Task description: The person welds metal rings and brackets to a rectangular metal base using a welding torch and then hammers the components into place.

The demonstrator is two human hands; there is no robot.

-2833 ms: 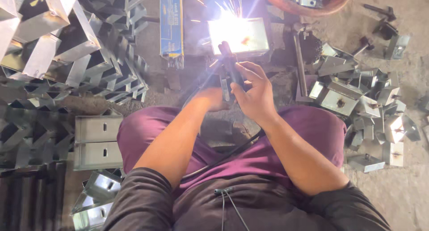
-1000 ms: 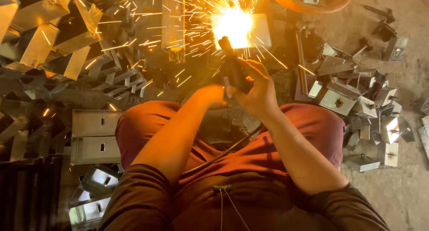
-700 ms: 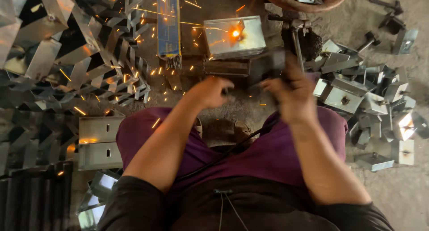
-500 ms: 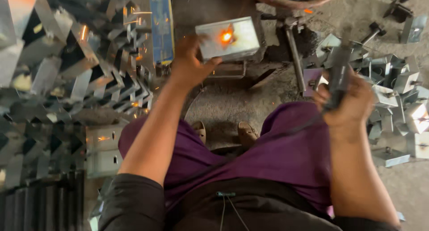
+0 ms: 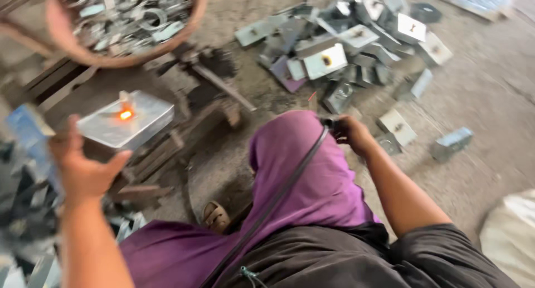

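Note:
A flat grey metal plate (image 5: 125, 120) lies on a dark low stand, with a small upright piece on it that glows orange at a fresh weld spot (image 5: 126, 114). My left hand (image 5: 83, 168) hovers just left of and below the plate, fingers apart, holding nothing. My right hand (image 5: 352, 134) rests at my right knee, closed on the welding electrode holder (image 5: 330, 123). Its black cable (image 5: 278, 193) runs back across my purple trousers.
A round reddish basin (image 5: 125, 23) full of small metal parts stands at the back left. A heap of grey metal brackets (image 5: 356, 40) lies on the dirt floor at the back right. Blurred metal pieces sit at the far left. A pale sack (image 5: 510, 238) shows at the right edge.
The sparking has stopped; only a glowing spot remains. My right hand has drawn the electrode holder away to my right knee. My left hand has come off the plate. The view has swung right.

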